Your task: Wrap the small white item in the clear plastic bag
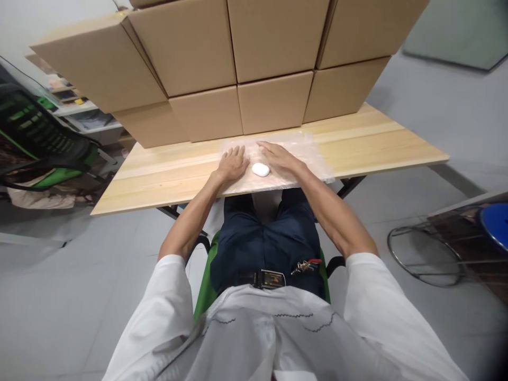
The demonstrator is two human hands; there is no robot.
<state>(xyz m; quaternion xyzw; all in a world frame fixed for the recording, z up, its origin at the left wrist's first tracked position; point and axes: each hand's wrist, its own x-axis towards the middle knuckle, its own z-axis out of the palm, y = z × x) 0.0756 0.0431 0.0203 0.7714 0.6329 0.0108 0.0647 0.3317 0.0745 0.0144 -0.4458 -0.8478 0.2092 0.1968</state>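
A small white rounded object [261,170], smooth like an earbud case, lies on a sheet of clear bubble wrap [313,159] near the front edge of the table. Just left of it, my left hand [233,163] rests flat on the wrap's left part, fingers stretched out. My right hand [280,157] is on the other side, also flat on the wrap, with its fingers extended toward the upper left. Neither hand grips the white object. Part of the wrap is hidden under both hands.
Stacked cardboard boxes [273,103] form a wall along the back of the wooden table [377,143]. A black and green chair [43,137] stands at the left. On the right are a metal ring-based stool [424,256] and a blue round seat [496,225].
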